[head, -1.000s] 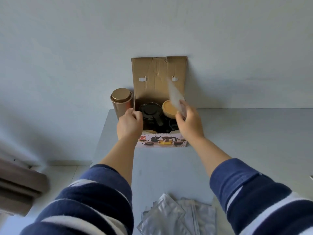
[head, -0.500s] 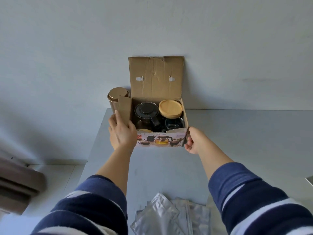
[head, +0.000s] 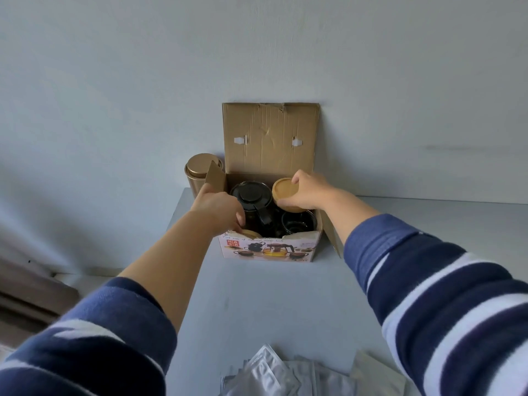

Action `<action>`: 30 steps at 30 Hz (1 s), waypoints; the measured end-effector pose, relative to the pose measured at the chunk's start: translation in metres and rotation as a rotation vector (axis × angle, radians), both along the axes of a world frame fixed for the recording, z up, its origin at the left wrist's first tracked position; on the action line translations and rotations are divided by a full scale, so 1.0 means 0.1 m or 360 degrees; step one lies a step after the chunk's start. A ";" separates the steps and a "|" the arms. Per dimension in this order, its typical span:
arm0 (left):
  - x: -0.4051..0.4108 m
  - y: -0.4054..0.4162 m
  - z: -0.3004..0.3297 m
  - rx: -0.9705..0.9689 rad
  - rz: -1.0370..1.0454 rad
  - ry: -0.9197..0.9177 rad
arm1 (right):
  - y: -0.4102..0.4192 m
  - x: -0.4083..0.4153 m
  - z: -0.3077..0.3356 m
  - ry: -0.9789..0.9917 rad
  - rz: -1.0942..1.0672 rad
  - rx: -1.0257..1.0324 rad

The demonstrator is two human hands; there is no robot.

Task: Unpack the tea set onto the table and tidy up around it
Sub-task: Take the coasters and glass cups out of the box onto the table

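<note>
An open cardboard tea set box (head: 267,250) stands at the table's far edge, its lid flap up against the wall. Inside sit a black-lidded teapot (head: 251,195), a dark glass cup (head: 297,222) and a wooden coaster (head: 251,234) at the front left. My right hand (head: 307,190) grips a round wooden coaster (head: 284,192) at the box's back right. My left hand (head: 220,208) reaches into the front left corner, fingertips on the coaster there; whether it grips is hidden.
A gold tin canister (head: 198,172) stands left of the box against the wall. Several silver foil sachets (head: 274,375) lie at the near edge of the grey table (head: 257,304). The table's left edge drops to the floor.
Both hands left the box's outer sides and went inside. The right hand took hold of the round wooden coaster; the left hand reached down to the front left corner.
</note>
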State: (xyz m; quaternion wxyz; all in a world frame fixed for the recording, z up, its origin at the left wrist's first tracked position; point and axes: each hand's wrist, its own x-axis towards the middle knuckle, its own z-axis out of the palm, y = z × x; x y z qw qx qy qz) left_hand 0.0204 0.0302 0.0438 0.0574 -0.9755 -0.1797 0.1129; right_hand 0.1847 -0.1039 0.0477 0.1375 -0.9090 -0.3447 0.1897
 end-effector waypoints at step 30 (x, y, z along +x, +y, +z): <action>0.26 -0.08 0.04 -0.0250 -0.0317 0.0271 | 0.11 0.05 -0.09 -0.0123 0.0065 -0.0235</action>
